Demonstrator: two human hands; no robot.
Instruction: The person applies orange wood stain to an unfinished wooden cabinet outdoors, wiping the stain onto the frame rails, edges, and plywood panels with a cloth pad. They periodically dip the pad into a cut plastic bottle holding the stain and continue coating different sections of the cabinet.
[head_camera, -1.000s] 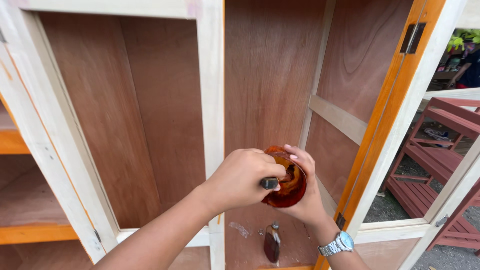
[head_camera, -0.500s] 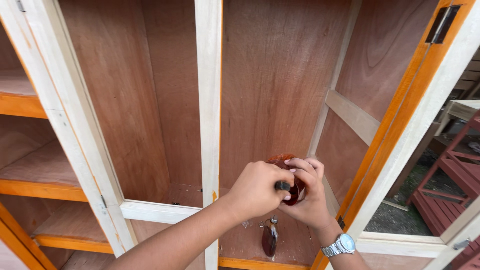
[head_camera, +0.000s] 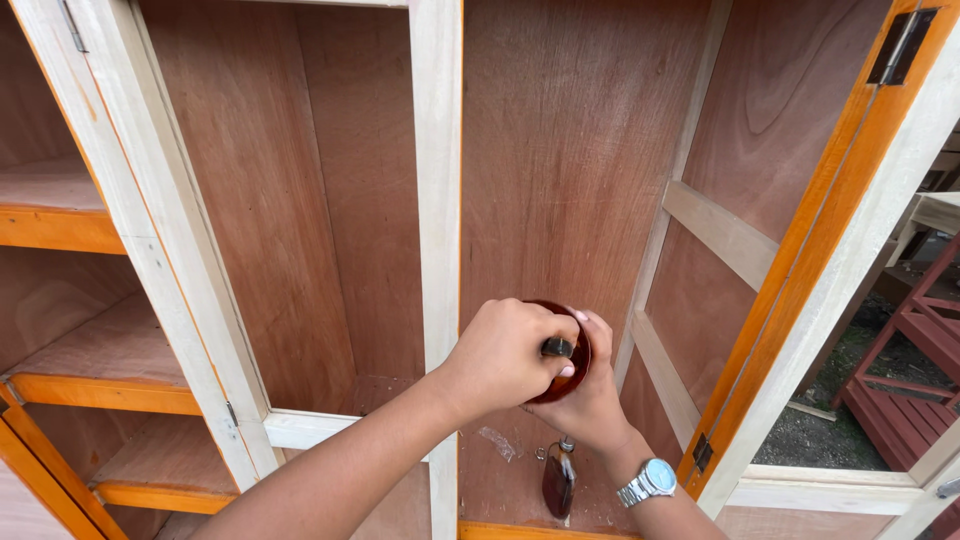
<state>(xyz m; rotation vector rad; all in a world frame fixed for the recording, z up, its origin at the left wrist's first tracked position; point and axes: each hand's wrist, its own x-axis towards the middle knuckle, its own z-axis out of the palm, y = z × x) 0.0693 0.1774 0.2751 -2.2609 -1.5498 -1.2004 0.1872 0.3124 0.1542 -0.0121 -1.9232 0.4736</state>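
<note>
My left hand (head_camera: 505, 355) is closed around a short dark handle (head_camera: 557, 347), probably a brush, whose tip is hidden. It sits over a small round container of dark red-brown liquid (head_camera: 575, 365). My right hand (head_camera: 590, 405), with a silver wristwatch (head_camera: 648, 482), cups that container from below and behind. Both hands are held together in front of the right-hand compartment of an unfinished wooden cabinet (head_camera: 437, 180), just right of its pale centre post.
A dark brown bottle (head_camera: 558, 480) and a scrap of clear plastic (head_camera: 497, 442) lie on the cabinet floor below my hands. Orange-edged shelves (head_camera: 60, 230) are at the left. An open orange-trimmed door (head_camera: 830, 260) stands at the right, with red wooden furniture (head_camera: 905, 400) outside.
The view has drawn closer to the cabinet. My hands stay together on the container, and my left hand now covers more of it than before.
</note>
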